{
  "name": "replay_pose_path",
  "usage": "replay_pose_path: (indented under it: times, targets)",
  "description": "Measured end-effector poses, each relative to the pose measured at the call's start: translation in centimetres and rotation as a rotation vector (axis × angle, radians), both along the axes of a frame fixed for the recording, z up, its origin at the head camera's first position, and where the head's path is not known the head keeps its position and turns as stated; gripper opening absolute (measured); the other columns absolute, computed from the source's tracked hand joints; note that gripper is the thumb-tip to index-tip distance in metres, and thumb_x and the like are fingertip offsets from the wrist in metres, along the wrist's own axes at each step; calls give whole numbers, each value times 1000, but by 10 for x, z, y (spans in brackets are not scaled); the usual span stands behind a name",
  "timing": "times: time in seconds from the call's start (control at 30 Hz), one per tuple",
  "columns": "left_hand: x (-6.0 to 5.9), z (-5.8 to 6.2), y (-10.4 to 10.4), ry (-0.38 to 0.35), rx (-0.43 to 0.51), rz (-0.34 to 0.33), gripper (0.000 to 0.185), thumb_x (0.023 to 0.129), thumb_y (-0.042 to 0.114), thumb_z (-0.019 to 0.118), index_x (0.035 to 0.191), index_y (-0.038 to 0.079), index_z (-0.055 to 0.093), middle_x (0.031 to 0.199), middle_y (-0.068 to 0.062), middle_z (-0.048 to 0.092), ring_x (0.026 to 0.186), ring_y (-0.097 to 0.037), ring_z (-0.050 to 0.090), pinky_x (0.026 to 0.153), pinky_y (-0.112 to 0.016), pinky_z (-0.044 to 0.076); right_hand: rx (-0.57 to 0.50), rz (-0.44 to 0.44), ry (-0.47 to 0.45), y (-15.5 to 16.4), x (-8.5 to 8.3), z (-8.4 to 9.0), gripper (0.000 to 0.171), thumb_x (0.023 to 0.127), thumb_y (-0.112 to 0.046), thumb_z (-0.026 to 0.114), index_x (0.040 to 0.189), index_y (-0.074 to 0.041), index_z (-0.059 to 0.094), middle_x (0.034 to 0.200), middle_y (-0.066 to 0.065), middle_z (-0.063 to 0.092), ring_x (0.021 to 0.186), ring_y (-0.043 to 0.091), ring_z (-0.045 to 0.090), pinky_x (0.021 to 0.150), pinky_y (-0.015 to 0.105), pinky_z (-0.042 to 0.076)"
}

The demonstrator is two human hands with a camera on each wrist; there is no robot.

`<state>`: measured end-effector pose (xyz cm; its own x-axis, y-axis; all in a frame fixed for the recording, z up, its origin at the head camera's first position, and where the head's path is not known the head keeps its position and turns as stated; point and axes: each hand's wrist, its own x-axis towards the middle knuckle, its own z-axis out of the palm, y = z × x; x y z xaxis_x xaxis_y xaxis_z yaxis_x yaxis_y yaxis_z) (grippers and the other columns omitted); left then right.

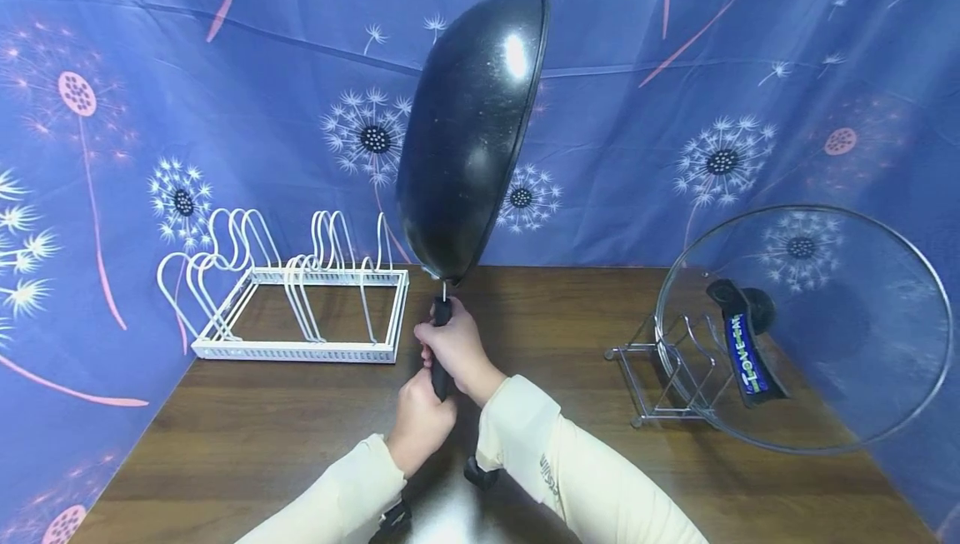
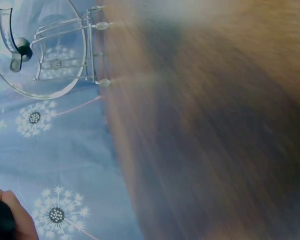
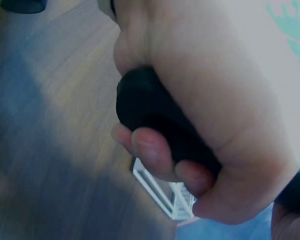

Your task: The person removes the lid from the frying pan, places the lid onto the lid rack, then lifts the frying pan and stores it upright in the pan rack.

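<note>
A black wok (image 1: 468, 136) is held up in the air, tilted on edge. Its rounded outer side faces left and its rim faces right. Both hands grip its black handle (image 1: 442, 311), one above the other. The right hand (image 1: 459, 348) holds the upper part, close under the pan. Lower down, the left hand (image 1: 422, 419) wraps round the handle's end. In the right wrist view, curled fingers (image 3: 152, 147) close about the handle (image 3: 140, 100). Only a bit of a hand (image 2: 20, 217) on the handle shows in the left wrist view.
A white wire rack (image 1: 296, 351) stands on the wooden table (image 1: 555, 336) at left. At right, a large glass lid (image 1: 862, 344) with a black handle (image 1: 742, 344) leans upright in a chrome rack (image 1: 645, 398). Blue dandelion-print cloth (image 1: 615, 144) hangs behind.
</note>
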<state>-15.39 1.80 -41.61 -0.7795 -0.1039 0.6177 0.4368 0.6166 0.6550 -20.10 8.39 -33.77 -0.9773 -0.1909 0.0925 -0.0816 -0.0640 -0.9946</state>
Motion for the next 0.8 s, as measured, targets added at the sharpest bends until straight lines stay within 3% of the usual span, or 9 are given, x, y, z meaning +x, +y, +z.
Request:
replay_pose_path:
  times: [0.17, 0.27, 0.43, 0.63, 0.8]
  targets:
    - [6, 3, -13, -1, -10, 24, 16, 60, -4, 63, 74, -3, 56, 61, -11, 58, 52, -26, 51, 50, -41, 41, 160, -9, 86, -11, 8, 3, 33, 75, 7, 58, 106, 4, 46, 60, 1, 50, 45, 8, 49, 46, 20, 43]
    - [8, 8, -19, -5, -26, 32, 17, 60, -4, 64, 75, -4, 57, 63, -14, 60, 53, -29, 54, 51, -43, 42, 199, 9, 140, -14, 10, 7, 35, 79, 6, 59, 111, 9, 46, 59, 1, 52, 46, 8, 49, 49, 20, 43]
    - [12, 17, -26, -27, -56, 49, 13, 62, -5, 63, 72, -3, 55, 59, -13, 58, 51, -26, 50, 49, -42, 41, 191, 41, 170, -18, 12, 14, 34, 79, 6, 57, 110, 10, 43, 56, 0, 50, 46, 8, 49, 50, 20, 41]
    - [15, 22, -36, -17, -88, 71, 12, 61, -5, 62, 70, -2, 54, 57, -10, 56, 48, -26, 48, 47, -42, 40, 198, 85, 169, -24, 11, 17, 39, 79, 4, 58, 113, 12, 41, 61, 5, 56, 49, 11, 56, 53, 21, 48]
    - [19, 28, -47, 21, -127, 73, 12, 62, -5, 59, 65, 2, 51, 54, 0, 44, 47, -16, 38, 43, -37, 36, 183, 123, 179, -29, 11, 22, 37, 79, 4, 57, 112, 10, 42, 60, 9, 58, 52, 16, 61, 57, 22, 50]
